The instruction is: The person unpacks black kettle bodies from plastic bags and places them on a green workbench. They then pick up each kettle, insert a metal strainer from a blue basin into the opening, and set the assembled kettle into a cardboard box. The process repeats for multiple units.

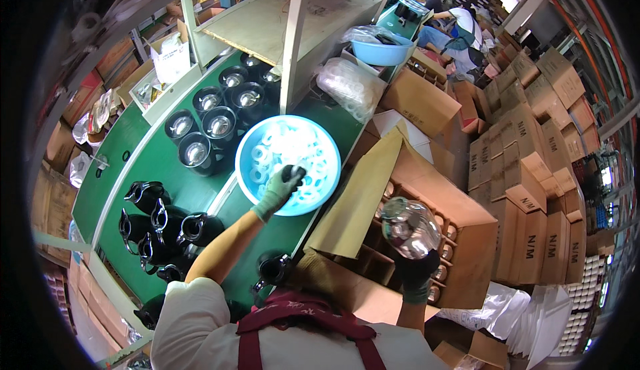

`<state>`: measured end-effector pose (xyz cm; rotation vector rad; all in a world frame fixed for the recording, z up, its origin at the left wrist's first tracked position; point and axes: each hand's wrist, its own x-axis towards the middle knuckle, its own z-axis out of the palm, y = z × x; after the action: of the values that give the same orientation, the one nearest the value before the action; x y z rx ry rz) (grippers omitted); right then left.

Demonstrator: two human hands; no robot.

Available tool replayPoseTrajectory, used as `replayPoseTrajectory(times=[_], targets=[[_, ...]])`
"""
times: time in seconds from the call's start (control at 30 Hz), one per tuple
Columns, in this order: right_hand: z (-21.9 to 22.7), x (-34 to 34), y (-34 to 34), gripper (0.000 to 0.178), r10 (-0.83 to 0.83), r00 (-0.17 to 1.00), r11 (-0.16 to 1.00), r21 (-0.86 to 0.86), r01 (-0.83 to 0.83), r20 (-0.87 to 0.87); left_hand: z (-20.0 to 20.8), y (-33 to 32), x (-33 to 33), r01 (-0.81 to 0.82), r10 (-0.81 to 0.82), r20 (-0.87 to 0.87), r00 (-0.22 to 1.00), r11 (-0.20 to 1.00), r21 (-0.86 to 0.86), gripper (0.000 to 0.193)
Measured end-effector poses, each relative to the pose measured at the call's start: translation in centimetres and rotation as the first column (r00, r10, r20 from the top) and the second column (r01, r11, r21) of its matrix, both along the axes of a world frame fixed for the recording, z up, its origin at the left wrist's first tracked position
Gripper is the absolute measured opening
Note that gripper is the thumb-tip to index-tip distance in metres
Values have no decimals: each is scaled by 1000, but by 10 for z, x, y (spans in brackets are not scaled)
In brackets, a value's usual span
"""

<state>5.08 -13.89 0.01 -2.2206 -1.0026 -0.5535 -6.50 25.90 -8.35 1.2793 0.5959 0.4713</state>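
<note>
Left of the left hand [280,187], glossy black plastic jug bodies with handles [160,227] lie on the green conveyor table [150,160], and open black cylinders with mirrored linings [213,120] stand upright beyond them, mouths up. The gloved left hand dips into the round light-blue plastic basin [253,150], fingers curled onto the pale translucent rings [293,143] heaped there; whether it pinches one cannot be told. To its right, the dark-gloved right hand [415,273] grips a shiny silvered glass flask [408,227] from below, holding it above the divided brown cardboard carton [460,237], where similar flasks sit in cells.
</note>
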Motion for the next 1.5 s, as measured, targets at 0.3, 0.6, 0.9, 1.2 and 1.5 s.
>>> replayPoseTrajectory(times=[0.3, 0.6, 0.9, 1.2, 1.5], targets=[[24, -61, 113, 87, 856, -149, 516, 822, 239, -495, 153, -88, -86, -176, 80, 183, 980, 777, 605, 32], [41, -88, 143, 83, 629, 392, 765, 624, -159, -671, 155, -106, -126, -321, 240, 262, 935, 885, 337, 37], [-5, -87, 120, 71, 540, 543, 832, 508, -226, -643, 157, -104, -145, -214, 191, 108, 976, 709, 673, 53], [8, -89, 124, 78, 526, 585, 850, 401, -341, -617, 145, -117, -145, -354, 290, 206, 935, 824, 443, 66], [8, -144, 140, 74, 769, -464, 638, 572, 517, -439, 131, -102, -160, -188, 97, 395, 914, 962, 200, 58]])
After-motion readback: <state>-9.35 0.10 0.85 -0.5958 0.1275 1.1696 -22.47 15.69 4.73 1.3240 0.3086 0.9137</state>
